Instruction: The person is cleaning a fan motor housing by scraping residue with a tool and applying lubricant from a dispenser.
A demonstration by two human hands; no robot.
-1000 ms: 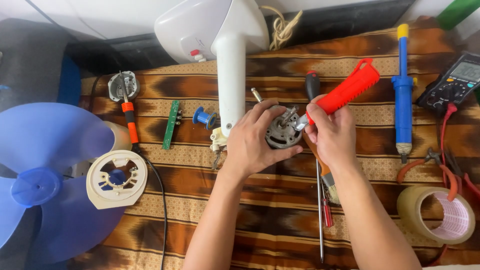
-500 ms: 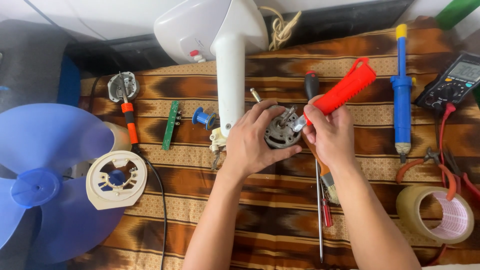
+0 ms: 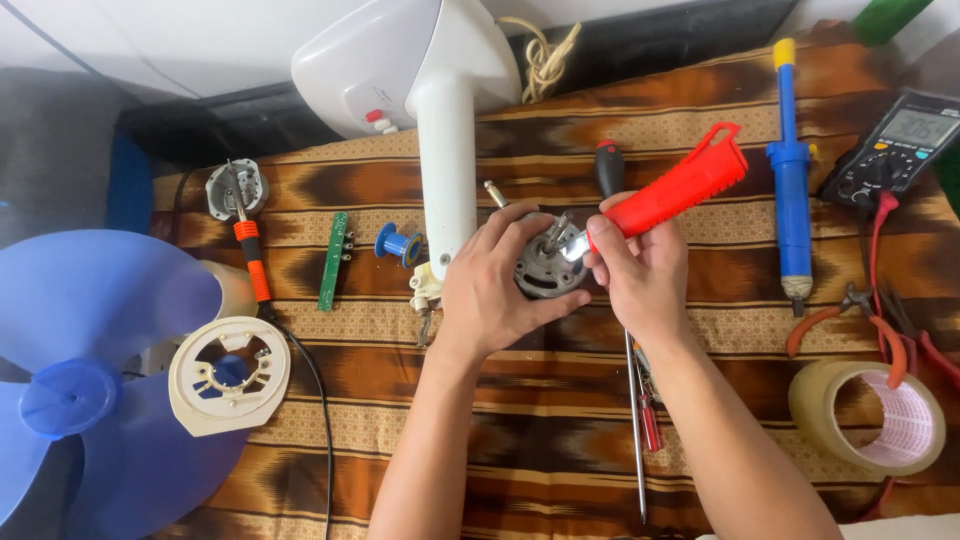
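Observation:
My left hand [image 3: 492,285] grips a round grey metal fan motor [image 3: 545,265] over the striped brown cloth. My right hand [image 3: 632,272] holds a tool with a thick red handle [image 3: 680,188]; its shiny metal tip touches the top of the motor between my hands. The red handle slants up to the right. Just left of my left hand stands the white fan stand and base [image 3: 435,120], with a small white connector at its lower end.
A blue fan blade [image 3: 90,370] and white round motor cover [image 3: 230,372] lie at left. A soldering iron [image 3: 250,255], green circuit strip [image 3: 333,258], blue spool [image 3: 398,243], blue desoldering pump [image 3: 790,190], multimeter [image 3: 895,145], pliers [image 3: 870,315], tape roll [image 3: 870,415] and long screwdrivers [image 3: 637,420] surround my hands.
Both hands stay on the motor with only slight shifts. The red-handled tool's tip has stayed on the motor's top.

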